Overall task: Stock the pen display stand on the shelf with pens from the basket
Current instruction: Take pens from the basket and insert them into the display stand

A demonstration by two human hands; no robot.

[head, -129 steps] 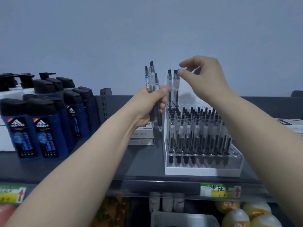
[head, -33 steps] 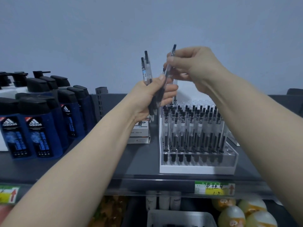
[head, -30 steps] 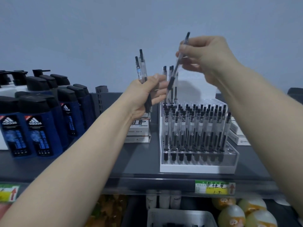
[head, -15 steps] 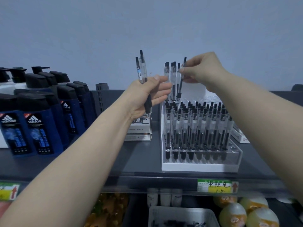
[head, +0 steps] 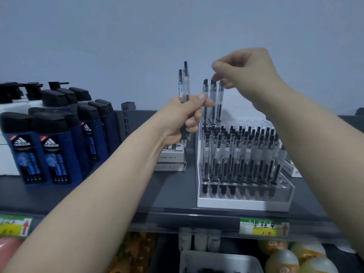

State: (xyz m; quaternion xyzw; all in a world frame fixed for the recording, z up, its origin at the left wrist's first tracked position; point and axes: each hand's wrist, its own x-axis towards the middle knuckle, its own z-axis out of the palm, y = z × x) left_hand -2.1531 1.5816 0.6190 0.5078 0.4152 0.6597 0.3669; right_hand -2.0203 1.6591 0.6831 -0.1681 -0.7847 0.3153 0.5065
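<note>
**Filling the back row**

The shelf (head: 173, 194) holds the pen display stand (head: 244, 203). At its 12 o'clock, the right hand (head: 248, 75) curls over a back-row pen (head: 219, 103); pinch unclear. At 10 o'clock, the left hand (head: 183, 119) grips two pens (head: 184, 83) upright, ready for feeding.

A dark grey metal shelf (head: 173, 194) carries a white plastic pen display stand (head: 242, 204) towards its right, packed with upright clear pens with black tops (head: 238, 154). Rows of dark blue plastic bottles with black caps (head: 57, 152) stand at the left, and a stack of small white cardboard boxes (head: 171, 160) sits between them and the stand. A yellow-green price label (head: 263, 227) is stuck on the shelf's front edge.
</note>
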